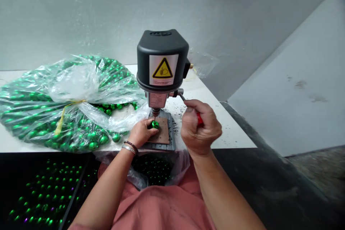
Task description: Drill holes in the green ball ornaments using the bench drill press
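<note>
A black drill press [163, 61] with a yellow warning label stands on the white table. Under its chuck, my left hand [142, 131] holds a shiny green ball [155, 124] between thumb and fingers, over a brown board [163, 134] on the grey metal base [171, 140]. The drill bit comes down to the top of the ball; whether it has entered cannot be made out. To the right of the machine, my right hand [201, 125] is wrapped round the red grip [199, 119] of the press's lever.
A large clear plastic bag [75, 82] of green balls, tied with yellow string, covers the table's left side. Dark shavings lie around the base. An open bag [153, 169] of green balls rests at my lap. More balls [45, 197] lie in rows at lower left.
</note>
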The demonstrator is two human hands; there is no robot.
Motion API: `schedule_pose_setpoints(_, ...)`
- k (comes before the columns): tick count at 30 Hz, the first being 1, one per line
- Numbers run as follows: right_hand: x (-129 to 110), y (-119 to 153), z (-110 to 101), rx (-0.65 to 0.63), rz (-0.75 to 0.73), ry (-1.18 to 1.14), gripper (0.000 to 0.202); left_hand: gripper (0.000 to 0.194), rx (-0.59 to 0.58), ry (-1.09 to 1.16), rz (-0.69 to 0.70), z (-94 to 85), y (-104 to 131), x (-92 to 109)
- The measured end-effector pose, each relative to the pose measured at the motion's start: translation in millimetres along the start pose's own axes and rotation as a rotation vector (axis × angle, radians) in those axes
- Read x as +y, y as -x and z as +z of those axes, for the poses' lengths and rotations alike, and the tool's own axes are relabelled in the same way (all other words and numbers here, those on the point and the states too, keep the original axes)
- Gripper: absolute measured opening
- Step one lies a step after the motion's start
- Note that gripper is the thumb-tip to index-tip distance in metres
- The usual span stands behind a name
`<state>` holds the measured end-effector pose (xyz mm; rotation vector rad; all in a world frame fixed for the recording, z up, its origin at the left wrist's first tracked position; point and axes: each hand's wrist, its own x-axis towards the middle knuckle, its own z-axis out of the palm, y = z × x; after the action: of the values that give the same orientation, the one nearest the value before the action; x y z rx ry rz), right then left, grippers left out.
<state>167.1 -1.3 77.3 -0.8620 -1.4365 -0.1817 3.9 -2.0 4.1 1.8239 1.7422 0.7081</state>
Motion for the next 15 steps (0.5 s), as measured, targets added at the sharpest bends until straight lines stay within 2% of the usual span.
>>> schedule_pose_setpoints(4,2.9,10.2,1.4,0.019,0.04,0.009,0.025,0.039,0.013,-0.011,-0.001,0.9,-0.2,-1.8)
schedule_pose_setpoints(9,5.2,24.4,0.3,-0.057,0.058,-0.031,0.023,0.041,0.017,0.011,-0.013,1.2,-0.1,-2.0)
schedule_pose_setpoints(12,-2.1,3.1,2.6,0.045,0.055,-0.005,0.018,0.039,0.026,0.01,-0.024,1.5,0.5,1.3)
schedule_pose_setpoints(13,-5.4,-10.7,4.3,0.081,0.051,0.01,0.016,0.038,0.033,0.004,-0.031,1.5,1.1,3.0)
schedule_pose_setpoints(15,-10.7,-43.5,9.1,0.068,0.075,0.005,0.015,0.036,0.063,-0.005,-0.048,0.7,3.9,7.2)
